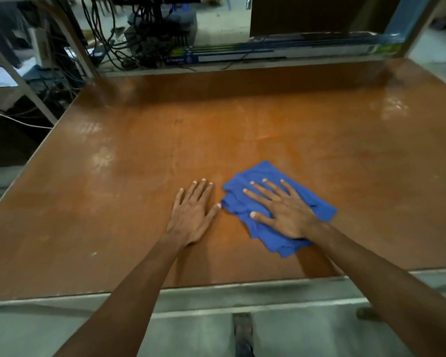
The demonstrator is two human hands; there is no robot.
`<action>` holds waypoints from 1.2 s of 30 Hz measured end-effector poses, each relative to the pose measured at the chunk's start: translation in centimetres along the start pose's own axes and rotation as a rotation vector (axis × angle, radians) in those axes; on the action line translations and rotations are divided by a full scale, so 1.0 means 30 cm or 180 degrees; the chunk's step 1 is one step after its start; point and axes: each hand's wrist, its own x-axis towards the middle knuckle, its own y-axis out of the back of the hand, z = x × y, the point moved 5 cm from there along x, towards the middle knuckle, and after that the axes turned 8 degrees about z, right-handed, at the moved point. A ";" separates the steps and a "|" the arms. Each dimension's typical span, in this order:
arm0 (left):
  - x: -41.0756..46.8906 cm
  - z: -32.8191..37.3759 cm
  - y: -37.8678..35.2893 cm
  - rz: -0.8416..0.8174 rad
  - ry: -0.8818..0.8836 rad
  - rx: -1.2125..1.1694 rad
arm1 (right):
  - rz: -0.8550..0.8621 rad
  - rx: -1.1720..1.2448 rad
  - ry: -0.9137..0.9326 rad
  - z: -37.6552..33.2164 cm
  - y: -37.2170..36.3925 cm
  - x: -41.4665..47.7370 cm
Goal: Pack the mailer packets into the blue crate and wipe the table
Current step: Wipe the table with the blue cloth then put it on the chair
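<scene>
On the brown table top (268, 130), nr its front edge & a bit right of centre, a blue cloth (255, 176) is lying crumpled in loose layers. R hand (286, 212) is pressing flat on it, palm down, fingers straight & spread, thumb out to the left. It's bearing on the fabric, not curling round it. Cloth is sticking out past the fingertips on the far side & past the wrist on the near side.

L hand (191, 215) is resting palm down on the bare wood just beside the cloth, fingers straight & close together, holding nothing. Its thumb tip is sitting right at the cloth's left edge; touching or just short, can't tell. Both bare forearms are reaching in over the near edge.

Light is glaring off the surface in pale patches, left & far right. Along the far edge a long printed box (242, 57), blue, green & white, is lying lengthwise behind the table. Far left, dark cables (113, 42) are hanging in a tangle by a grey metal frame leg (78, 43). Below the near edge, grey floor (191, 331) is showing, w/ a blurred foot (242, 331).
</scene>
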 end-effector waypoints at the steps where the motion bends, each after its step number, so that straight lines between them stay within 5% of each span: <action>1: -0.029 0.010 0.002 0.0016 0.0002 0.0021 | -0.0038 0.0029 0.0114 -0.003 0.005 -0.038; 6: -0.115 0.044 0.007 0.0008 0.0008 0.0034 | 0.0077 0.0000 -0.1554 0.144 0.026 -0.180; 11: -0.116 0.040 0.008 0.0110 0.0034 -0.0003 | -0.0128 -0.0076 -0.0182 -0.100 0.028 -0.331; 16: -0.120 0.046 0.014 0.0069 -0.0004 -0.0022 | 0.0013 0.0003 -0.1398 0.146 0.069 -0.447; 22: -0.067 0.102 0.003 0.0057 -0.0081 -0.0029 | -0.0101 -0.0160 -0.0123 0.139 0.067 -0.508; 26: 0.057 0.217 -0.043 -0.0063 -0.0166 -0.0128 | 0.0089 -0.0118 -0.1420 0.403 0.072 -0.395; 31: 0.286 0.318 -0.106 -0.0042 -0.0046 -0.0089 | -0.0108 -0.0054 -0.0113 0.380 0.036 -0.190; 36: 0.504 0.353 -0.157 -0.0139 0.0064 -0.0042 | 0.0091 0.0031 -0.1460 0.757 0.033 0.042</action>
